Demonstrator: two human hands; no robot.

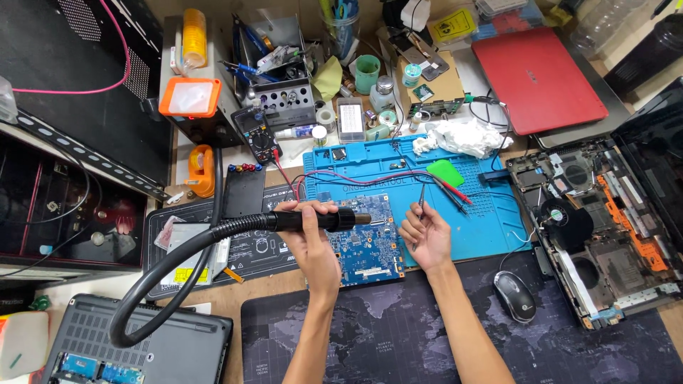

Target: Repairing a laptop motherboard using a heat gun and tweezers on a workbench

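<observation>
Bench: cluttered repair desk, blue work mat [491, 235] in the middle.
Left hand [307, 231]: fingers wrapped around hot-air wand [320, 219], nozzle aimed level over the board.
Board: blue circuit board [366, 245] lies flat on the mat between both hands.
Right hand [425, 233]: fingertips pinching tweezers [420, 203] upright, poised beside the nozzle.
Obstacles: red probe leads [398, 178] cross just behind; mouse [514, 295], opened laptop [605, 227] sit to the right.

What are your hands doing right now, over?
Left hand grips hot-air wand over blue circuit board. Right hand holds tweezers. Red probe leads lie beyond the board.
</observation>
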